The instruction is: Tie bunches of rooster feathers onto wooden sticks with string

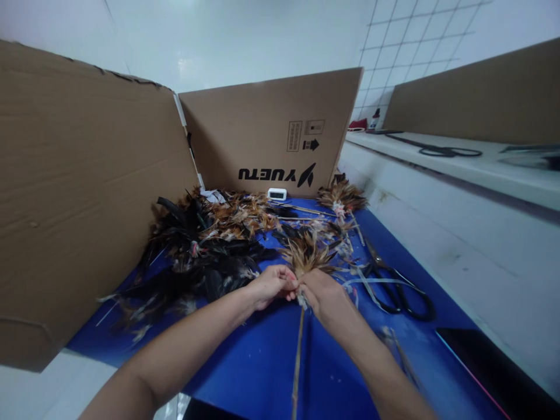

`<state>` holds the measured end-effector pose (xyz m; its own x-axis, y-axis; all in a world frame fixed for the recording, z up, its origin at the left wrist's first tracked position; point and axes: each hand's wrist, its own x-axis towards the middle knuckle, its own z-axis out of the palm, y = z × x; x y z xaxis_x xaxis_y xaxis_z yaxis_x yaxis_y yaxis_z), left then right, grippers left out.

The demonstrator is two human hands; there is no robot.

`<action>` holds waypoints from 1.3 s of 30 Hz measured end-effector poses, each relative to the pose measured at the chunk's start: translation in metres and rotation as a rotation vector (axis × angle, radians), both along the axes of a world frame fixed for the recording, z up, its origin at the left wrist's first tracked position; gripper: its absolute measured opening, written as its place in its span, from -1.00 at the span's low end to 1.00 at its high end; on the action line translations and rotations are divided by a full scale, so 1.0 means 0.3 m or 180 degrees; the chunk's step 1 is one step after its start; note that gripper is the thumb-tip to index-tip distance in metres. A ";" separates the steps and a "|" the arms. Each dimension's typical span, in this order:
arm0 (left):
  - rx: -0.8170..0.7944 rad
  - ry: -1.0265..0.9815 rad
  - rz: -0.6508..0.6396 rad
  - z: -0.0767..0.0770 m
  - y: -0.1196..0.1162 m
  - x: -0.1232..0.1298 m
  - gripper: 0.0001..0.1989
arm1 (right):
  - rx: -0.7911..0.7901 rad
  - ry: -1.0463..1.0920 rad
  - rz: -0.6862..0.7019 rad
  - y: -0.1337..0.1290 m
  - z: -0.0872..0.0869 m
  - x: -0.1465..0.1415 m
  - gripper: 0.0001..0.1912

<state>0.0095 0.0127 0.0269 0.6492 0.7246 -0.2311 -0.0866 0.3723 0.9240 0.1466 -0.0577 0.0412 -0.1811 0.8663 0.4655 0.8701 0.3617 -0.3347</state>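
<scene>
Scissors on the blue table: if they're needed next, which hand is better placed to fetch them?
Right, I'd judge. The scissors lie nearer the right hand, while the left hand would probably have to reach across it. Both are busy at the feather bundle, though.

I see a matt cardboard panel (pixel 262 140), faintly glossy black feathers (pixel 214 284), a rough, woody stick (pixel 298 356), a smooth tabletop (pixel 249 367).
</scene>
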 end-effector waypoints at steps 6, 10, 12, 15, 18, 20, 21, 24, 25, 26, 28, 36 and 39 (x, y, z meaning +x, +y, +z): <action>-0.0171 -0.0047 -0.0009 0.001 0.006 0.000 -0.64 | 0.0293 -0.0593 -0.0200 -0.011 -0.018 -0.014 -0.78; -0.0197 -0.0093 -0.0026 0.004 0.004 -0.001 -0.64 | 0.0320 -0.0854 -0.0186 -0.019 -0.008 -0.022 -0.78; -0.0192 -0.0098 -0.0042 0.004 0.004 -0.002 -0.65 | 0.0410 -0.0953 -0.0237 -0.018 -0.005 -0.032 -0.78; -0.0200 -0.0092 -0.0057 0.003 0.006 -0.003 -0.67 | 0.0559 -0.1050 -0.0430 -0.015 -0.002 -0.048 -0.78; -0.0246 -0.0139 -0.0086 0.003 0.011 -0.005 -0.70 | 0.0578 -0.1085 -0.0513 -0.016 -0.001 -0.057 -0.81; -0.0317 -0.0185 -0.0108 0.002 0.015 -0.006 -0.73 | 0.0544 -0.1061 -0.0467 -0.018 -0.001 -0.057 -0.82; -0.0363 -0.0202 -0.0111 0.002 0.016 -0.007 -0.74 | 0.0515 -0.1036 -0.0435 -0.020 -0.001 -0.055 -0.83; -0.0480 -0.0238 -0.0140 0.001 0.021 -0.009 -0.75 | 0.0458 -0.0985 -0.0323 -0.023 0.002 -0.050 -0.84; -0.0509 -0.0251 -0.0171 0.000 0.023 -0.010 -0.75 | 0.0469 -0.0990 -0.0285 -0.024 0.005 -0.050 -0.83; -0.0538 -0.0264 -0.0204 0.000 0.024 -0.011 -0.76 | 0.0496 -0.1004 -0.0253 -0.025 0.008 -0.050 -0.82; -0.0599 -0.0292 -0.0254 -0.002 0.027 -0.013 -0.76 | 0.0569 -0.1052 -0.0201 -0.027 0.016 -0.052 -0.78; -0.0636 -0.0277 -0.0366 -0.005 0.031 -0.018 -0.76 | 0.0555 -0.0854 -0.0012 -0.028 0.020 -0.045 -0.81; -0.0582 -0.0254 -0.0274 -0.001 0.022 -0.016 -0.75 | 0.0474 -0.0627 0.0006 -0.021 0.007 -0.034 -0.80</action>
<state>0.0048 0.0194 0.0266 0.7284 0.6163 -0.2992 -0.1173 0.5424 0.8319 0.1364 -0.0639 0.0434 -0.2825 0.7904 0.5436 0.9126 0.3961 -0.1016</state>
